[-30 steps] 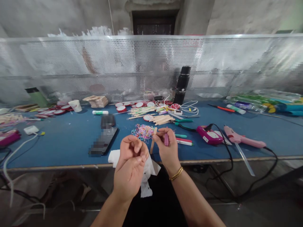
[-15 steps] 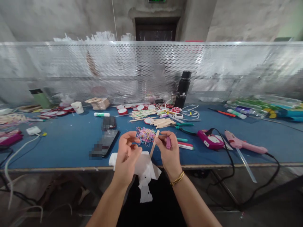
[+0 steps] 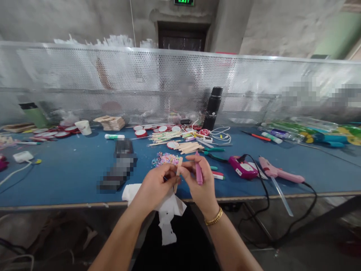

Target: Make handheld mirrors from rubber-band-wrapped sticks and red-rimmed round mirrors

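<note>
Between my hands a flat wooden craft stick [image 3: 178,170] stands nearly upright, low over the table's front edge. My left hand [image 3: 158,185] is closed, thumb and fingers pinched at the stick's side. My right hand [image 3: 203,186], with a gold bracelet at the wrist, holds the stick between thumb and fingertip. A purple marker [image 3: 199,171] is also tucked in its fingers, pointing up. Just behind the hands lies a pile of small colourful rubber bands [image 3: 165,159]. White tissue paper [image 3: 167,214] hangs off the table edge below them.
Craft sticks [image 3: 189,147] and pliers [image 3: 213,152] lie beyond the hands. To the right are a magenta box [image 3: 243,168] and a pink glue gun [image 3: 282,173] with a trailing cord. A black bottle [image 3: 212,111] stands at the back; a blurred phone [image 3: 120,171] lies left.
My left hand has moved right and its fingers have closed at the craft stick. The marker in my right hand now shows more of its length. The whole view has shifted slightly.
</note>
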`<action>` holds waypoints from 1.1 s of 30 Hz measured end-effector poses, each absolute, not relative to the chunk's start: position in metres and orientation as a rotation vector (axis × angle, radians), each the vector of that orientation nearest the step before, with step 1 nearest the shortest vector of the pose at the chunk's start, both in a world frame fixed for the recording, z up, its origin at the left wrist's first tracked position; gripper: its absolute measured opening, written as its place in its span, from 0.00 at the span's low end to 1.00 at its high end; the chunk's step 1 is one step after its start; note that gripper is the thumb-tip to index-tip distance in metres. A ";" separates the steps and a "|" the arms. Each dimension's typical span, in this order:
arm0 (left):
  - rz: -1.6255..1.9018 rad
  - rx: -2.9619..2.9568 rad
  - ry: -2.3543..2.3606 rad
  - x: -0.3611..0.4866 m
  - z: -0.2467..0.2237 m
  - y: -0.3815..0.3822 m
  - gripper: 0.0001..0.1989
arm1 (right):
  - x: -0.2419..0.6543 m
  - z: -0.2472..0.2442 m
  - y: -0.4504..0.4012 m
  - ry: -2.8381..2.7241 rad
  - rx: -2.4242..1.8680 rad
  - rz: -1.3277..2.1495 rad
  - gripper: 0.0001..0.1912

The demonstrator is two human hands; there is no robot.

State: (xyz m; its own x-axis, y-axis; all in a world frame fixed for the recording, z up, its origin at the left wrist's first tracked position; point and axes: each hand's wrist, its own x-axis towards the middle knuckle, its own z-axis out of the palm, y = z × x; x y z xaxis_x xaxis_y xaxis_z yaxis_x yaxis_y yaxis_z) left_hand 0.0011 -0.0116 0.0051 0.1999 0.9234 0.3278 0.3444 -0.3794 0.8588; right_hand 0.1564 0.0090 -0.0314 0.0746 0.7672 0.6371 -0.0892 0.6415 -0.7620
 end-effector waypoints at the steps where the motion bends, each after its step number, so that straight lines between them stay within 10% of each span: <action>1: 1.200 1.817 1.190 0.002 0.004 -0.010 0.03 | 0.158 -0.032 0.009 -1.333 -0.623 0.669 0.13; 6: 1.284 1.674 1.140 0.011 0.001 -0.002 0.07 | 0.156 -0.038 0.009 -1.164 -0.588 0.591 0.23; 17: 1.038 1.642 1.007 0.013 -0.010 0.014 0.14 | 0.151 -0.048 0.012 -1.238 -0.767 0.328 0.02; 33: 0.900 1.823 1.079 0.012 -0.014 0.011 0.15 | 0.152 -0.054 0.013 -1.326 -0.689 0.105 0.04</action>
State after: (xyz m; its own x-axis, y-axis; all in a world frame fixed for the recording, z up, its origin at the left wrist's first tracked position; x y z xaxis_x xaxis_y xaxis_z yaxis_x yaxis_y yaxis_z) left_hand 0.0123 0.0109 -0.0135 0.3788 0.9102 0.1675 0.3278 -0.3012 0.8954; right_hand 0.1522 0.0128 -0.0542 0.2693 0.4476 0.8527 0.3076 0.7991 -0.5166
